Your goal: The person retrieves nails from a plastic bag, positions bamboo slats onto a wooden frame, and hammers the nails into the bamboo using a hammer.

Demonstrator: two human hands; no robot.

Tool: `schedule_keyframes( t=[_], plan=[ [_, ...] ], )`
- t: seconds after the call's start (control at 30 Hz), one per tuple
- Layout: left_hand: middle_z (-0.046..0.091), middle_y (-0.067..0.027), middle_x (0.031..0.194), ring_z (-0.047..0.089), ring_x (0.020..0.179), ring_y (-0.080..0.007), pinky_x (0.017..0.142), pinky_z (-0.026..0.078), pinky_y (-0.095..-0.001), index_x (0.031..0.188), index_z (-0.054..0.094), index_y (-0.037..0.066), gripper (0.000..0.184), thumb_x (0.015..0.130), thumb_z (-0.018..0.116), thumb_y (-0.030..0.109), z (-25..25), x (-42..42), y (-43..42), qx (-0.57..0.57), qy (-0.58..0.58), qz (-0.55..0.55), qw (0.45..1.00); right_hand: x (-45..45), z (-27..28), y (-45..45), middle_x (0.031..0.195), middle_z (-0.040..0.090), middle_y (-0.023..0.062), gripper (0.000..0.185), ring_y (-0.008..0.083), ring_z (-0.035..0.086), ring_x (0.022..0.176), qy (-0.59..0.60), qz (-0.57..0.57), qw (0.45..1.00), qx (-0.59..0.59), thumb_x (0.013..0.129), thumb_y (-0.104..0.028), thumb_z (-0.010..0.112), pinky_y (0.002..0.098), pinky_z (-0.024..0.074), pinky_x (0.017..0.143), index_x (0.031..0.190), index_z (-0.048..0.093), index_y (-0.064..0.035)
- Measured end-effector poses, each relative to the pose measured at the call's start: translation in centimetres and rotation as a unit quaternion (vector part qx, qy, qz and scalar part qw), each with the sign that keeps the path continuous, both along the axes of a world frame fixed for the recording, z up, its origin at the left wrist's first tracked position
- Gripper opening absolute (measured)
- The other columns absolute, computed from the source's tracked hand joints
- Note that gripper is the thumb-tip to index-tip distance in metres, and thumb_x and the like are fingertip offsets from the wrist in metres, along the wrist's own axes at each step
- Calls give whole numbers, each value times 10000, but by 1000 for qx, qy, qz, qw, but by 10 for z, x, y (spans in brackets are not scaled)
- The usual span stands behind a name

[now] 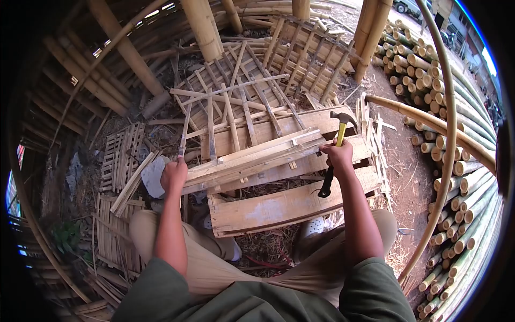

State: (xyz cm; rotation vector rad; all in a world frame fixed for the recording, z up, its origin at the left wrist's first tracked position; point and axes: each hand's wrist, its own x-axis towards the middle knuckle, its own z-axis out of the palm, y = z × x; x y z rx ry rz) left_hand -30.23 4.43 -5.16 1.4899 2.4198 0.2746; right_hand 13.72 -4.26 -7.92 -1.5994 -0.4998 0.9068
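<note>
A long pale wooden plank (257, 157) lies tilted across the low bench, between my hands. My left hand (174, 174) is closed at its left end, where a thin bamboo strip (185, 129) also runs up from the fist. My right hand (339, 153) is closed around a claw hammer (341, 129) with a yellow and black handle, its head up, and rests by the plank's right end. Beyond the plank, a lattice of bamboo strips (230, 102) leans over the bench's far side. The bench (268, 212) is made of rough boards.
Another slatted panel (311, 56) lies behind the lattice. Thick bamboo posts (203, 29) rise at the back. Stacked bamboo poles (461, 182) fill the right side. Smaller slatted pieces (120, 155) and a grey stone-like slab (154, 177) sit at left. Shavings cover the ground.
</note>
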Motion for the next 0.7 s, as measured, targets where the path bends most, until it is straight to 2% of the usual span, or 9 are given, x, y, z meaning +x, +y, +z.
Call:
schedule_keyframes(
  t=[0.33,0.53,0.63,0.7],
  plan=[
    [673,-258,1019,625,1015,-433,893,470,-495,949,706,-4,620,944,365,514,15,0,-25,15,7,1,1000,2,19,-15,662,597,98,387,112,457,406,0,14,1000,16,718,104,714,265,312,343,885,418,-82],
    [674,-263,996,627,1000,-443,884,474,-500,927,703,-12,623,947,368,513,8,3,-36,21,-11,-52,998,11,10,-20,640,547,57,385,118,464,406,-23,-12,1000,-1,702,98,717,273,345,347,919,438,-56],
    [665,-274,1039,615,1038,-446,915,467,-493,969,687,-32,629,942,378,514,7,8,-36,-8,-3,-46,999,14,5,-22,635,530,45,378,126,483,424,-37,-12,999,-9,699,93,724,278,366,355,921,452,-46],
    [642,-284,1117,595,1091,-442,952,455,-485,1066,645,-50,622,932,409,510,3,9,-34,-25,13,-52,998,16,-6,-21,646,541,50,352,136,512,453,-75,-4,997,-26,692,60,746,291,391,373,899,475,-30]
  ],
)
